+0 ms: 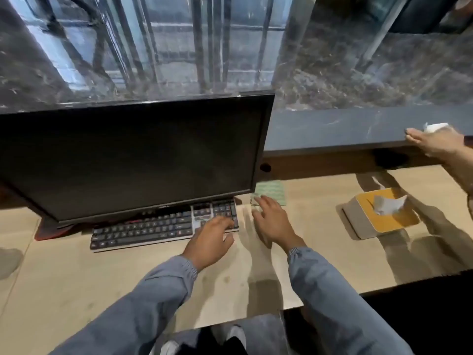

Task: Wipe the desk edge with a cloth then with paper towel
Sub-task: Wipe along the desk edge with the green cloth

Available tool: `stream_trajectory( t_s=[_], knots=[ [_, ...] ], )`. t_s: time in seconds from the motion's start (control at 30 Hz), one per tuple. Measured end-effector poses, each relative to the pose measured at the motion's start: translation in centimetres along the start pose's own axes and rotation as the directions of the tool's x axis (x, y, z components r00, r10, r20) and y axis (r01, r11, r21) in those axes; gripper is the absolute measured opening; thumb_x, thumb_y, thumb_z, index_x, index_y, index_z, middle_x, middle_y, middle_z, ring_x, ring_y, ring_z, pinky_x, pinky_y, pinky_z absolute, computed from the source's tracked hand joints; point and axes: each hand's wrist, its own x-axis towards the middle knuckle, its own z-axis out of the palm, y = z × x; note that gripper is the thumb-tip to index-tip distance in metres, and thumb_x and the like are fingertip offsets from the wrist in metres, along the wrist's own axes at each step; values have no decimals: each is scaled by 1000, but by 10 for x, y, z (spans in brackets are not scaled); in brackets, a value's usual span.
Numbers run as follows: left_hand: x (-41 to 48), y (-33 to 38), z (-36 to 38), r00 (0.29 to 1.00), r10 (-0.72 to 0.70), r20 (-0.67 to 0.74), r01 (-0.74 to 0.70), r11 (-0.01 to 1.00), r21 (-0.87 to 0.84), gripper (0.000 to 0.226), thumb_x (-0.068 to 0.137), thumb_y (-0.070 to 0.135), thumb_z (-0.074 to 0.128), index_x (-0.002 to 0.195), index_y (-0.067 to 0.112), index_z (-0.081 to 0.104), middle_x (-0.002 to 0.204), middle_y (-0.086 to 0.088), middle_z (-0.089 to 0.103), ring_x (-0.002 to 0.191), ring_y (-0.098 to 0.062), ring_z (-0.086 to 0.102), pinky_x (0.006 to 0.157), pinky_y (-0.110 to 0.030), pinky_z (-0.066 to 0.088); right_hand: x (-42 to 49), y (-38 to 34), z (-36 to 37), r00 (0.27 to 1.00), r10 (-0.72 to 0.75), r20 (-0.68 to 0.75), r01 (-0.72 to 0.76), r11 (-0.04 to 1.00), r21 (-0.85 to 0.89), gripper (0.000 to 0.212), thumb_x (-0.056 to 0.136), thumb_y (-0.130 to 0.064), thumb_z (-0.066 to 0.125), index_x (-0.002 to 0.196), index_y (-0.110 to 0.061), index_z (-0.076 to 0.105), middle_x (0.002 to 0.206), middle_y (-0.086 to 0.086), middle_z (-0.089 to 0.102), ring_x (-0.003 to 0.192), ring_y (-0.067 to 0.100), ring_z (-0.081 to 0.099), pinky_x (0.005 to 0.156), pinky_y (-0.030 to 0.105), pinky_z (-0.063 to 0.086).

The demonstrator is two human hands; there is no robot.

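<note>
Green cloth (273, 190) flat on pale desk (76, 278), paper towel (389, 204) (white, crumpled) sticking from its box (358, 222)

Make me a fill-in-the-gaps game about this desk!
1. The left hand rests on the ____.
2. The cloth by the right hand is coloured ____.
3. A white tissue sticks out of a ____.
Missing words: keyboard; green; box.

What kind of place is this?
Probably a front desk in an office or lobby: a computer screen and keyboard sit on a wooden desk, a raised dark stone counter runs behind it, and a tissue box sits to the right.
</note>
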Motion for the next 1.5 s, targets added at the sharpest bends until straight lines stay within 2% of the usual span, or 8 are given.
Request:
stream_trajectory(
  t_s=[0.13, 0.3, 0.6, 1.1, 1.27, 1.33, 1.4, 1.5],
  knots=[
    [14, 1, 26, 1000, 3, -1, -2, 997, 81, 42, 104, 28, 52, 145, 21, 54, 150, 2, 46, 138, -21, 48, 112, -36, 37, 35, 24, 10, 996, 47, 70, -35, 988, -153, 57, 108, -51, 24, 161, -35, 18, 172, -3, 9, 158, 25, 0, 126, 47, 9],
    [46, 5, 41, 999, -6, 48, -1, 989, 149, 51, 107, 33, 45, 156, 24, 42, 166, 1, 34, 153, -21, 34, 124, -40, 29, 73, 40, 24, 995, 46, 85, -25, 972, -235, 59, 107, -53, 19, 163, -35, 7, 172, -5, -5, 157, 25, -14, 124, 50, -6],
    [60, 3, 54, 1000, -18, 22, 14, 985, 174, 53, 108, 37, 43, 159, 24, 37, 170, 0, 30, 156, -21, 28, 126, -39, 23, 108, 57, 36, 979, 132, 156, -70, 934, -351, 61, 106, -55, 4, 163, -33, -1, 172, 2, -6, 157, 28, -16, 123, 52, -15],
    [1, 2, 71, 996, 85, 19, -86, 988, 130, 51, 109, 37, 42, 159, 26, 38, 165, 6, 37, 153, -13, 28, 124, -29, 16, -11, 73, 61, 994, -8, 105, 40, 951, -307, 56, 107, -54, 5, 159, -44, -13, 167, -11, -25, 151, 17, -33, 124, 49, -13],
    [-25, 7, 86, 992, 127, 22, -129, 972, 195, 52, 109, 42, 40, 158, 25, 37, 167, -1, 33, 153, -22, 28, 123, -37, 20, -26, 82, 70, 994, -31, 102, 63, 941, -331, 55, 107, -52, 5, 158, -45, -16, 165, -13, -29, 149, 15, -37, 124, 47, -15],
    [-42, 9, 96, 986, 165, 3, -162, 961, 223, 50, 105, 46, 42, 147, 23, 54, 154, -3, 51, 143, -23, 47, 116, -35, 31, -33, 84, 74, 993, -42, 108, 77, 934, -349, 55, 108, -51, 6, 156, -47, -19, 164, -14, -31, 148, 14, -37, 124, 46, -15],
    [-60, 3, 116, 962, 264, -68, -238, 936, 261, 50, 93, 51, 44, 121, 21, 73, 122, -2, 70, 112, -24, 69, 96, -34, 38, -48, 88, 79, 991, -45, 126, 87, 931, -355, 55, 108, -49, 7, 156, -47, -19, 165, -14, -30, 148, 13, -37, 124, 45, -16],
    [-69, -5, 156, 891, 393, -227, -300, 885, 355, 49, 85, 49, 44, 106, 18, 76, 97, -2, 70, 87, -26, 69, 81, -40, 44, -67, 92, 80, 990, -62, 125, 103, 929, -356, 55, 108, -49, 8, 157, -47, -17, 165, -16, -28, 148, 11, -36, 124, 42, -17]
  ],
)
